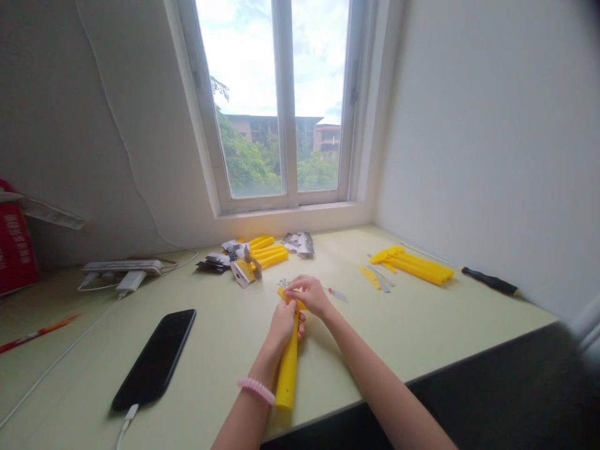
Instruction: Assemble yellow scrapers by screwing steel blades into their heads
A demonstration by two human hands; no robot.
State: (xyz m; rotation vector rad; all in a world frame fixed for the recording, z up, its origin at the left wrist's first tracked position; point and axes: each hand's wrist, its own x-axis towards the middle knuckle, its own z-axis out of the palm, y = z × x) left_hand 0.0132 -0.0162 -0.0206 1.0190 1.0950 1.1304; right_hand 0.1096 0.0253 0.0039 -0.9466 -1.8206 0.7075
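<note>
**"How many hands do we count on the yellow plastic handle [287, 375]?"**

"Two. Our left hand [283, 325], with one pink beaded bracelet [256, 391] at the wrist, is clenched around the shaft. Our right hand [307, 295] grasps the top end, just above it. The lower end lies close to the near edge of the pale green table [422, 337]."

**"What lies beyond the hands?"**

"One cluster of yellow bars [268, 251] below the window [281, 106], four or five, we can't say exactly. One yellow piece with a metal head [244, 272] sits just beside them, between two heaps of foil packets [298, 244]."

**"And to the right?"**

"One small screwdriver [335, 292] lies near our right hand. A second bundle of yellow bars [411, 265] lies well apart, with grey metal strips [380, 279] beside it and one black-handled screwdriver [490, 281] by the wall."

**"Left?"**

"One black phone [154, 359] on a white cable [126, 412], one power strip [122, 267] and one orange pencil [37, 332]. Tabletop runs between the phone and our left hand."
</note>
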